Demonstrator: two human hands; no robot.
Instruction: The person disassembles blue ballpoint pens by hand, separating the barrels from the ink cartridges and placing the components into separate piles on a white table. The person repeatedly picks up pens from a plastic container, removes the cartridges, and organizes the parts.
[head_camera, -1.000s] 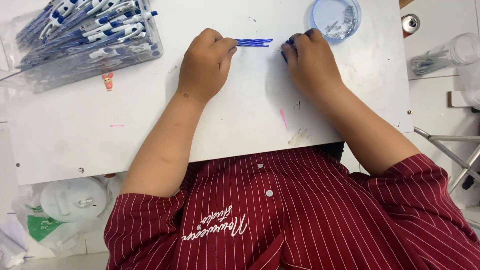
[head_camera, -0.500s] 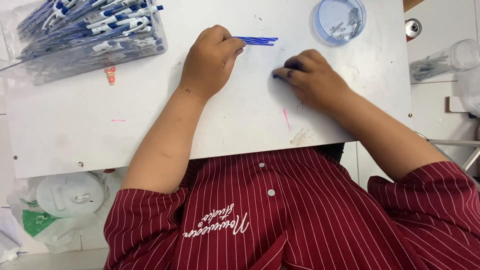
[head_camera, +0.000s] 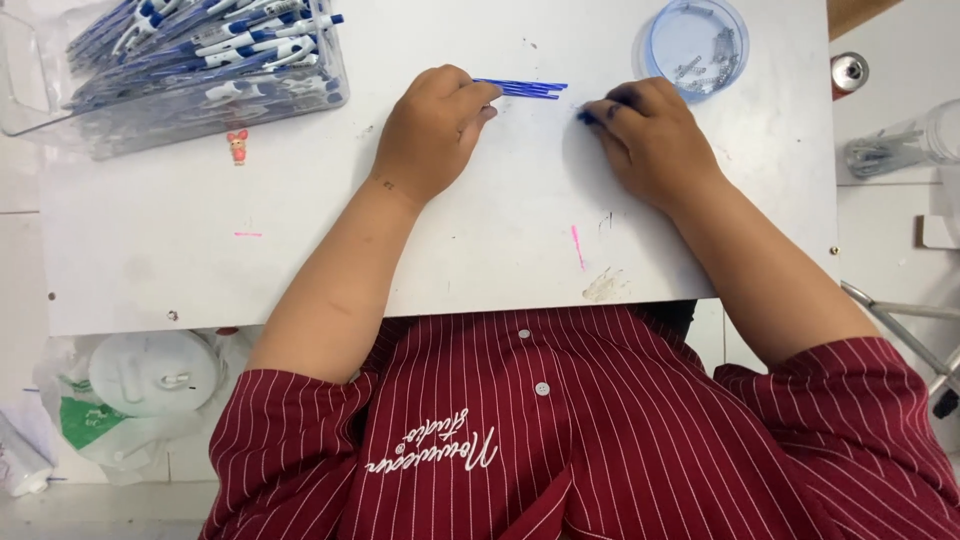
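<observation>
Dozens of blue-and-white pens (head_camera: 190, 50) fill a clear plastic tray (head_camera: 40, 90) at the far left corner of the white table (head_camera: 300, 240), lying in a loose slanted heap. Just in front of the tray a small pink figure-shaped sticker or charm (head_camera: 237, 146) lies flat on the board, and nearer the front edge there is a short pink mark (head_camera: 247, 234).

Toward the middle, the left hand (head_camera: 430, 135) rests palm down with its knuckles raised, fingers curled and pinched on one end of a bundle of thin blue refill tubes (head_camera: 525, 89). These tubes are slim, straight and glossy, lying nearly level on the table and sticking out to the right of the fingertips.

Close by, the right hand (head_camera: 655, 140) also lies palm down, fingers bent together on a small dark blue piece (head_camera: 584, 117) at its fingertips; what that piece is cannot be told. It sits near the free end of the tubes but apart from them. Both forearms angle inward from striped maroon sleeves.

Beyond the right hand stands a round, translucent blue dish (head_camera: 695, 45) holding small metal springs (head_camera: 715, 55). Off the table's right edge lies a clear bag (head_camera: 900, 145) of grey metal parts.
</observation>
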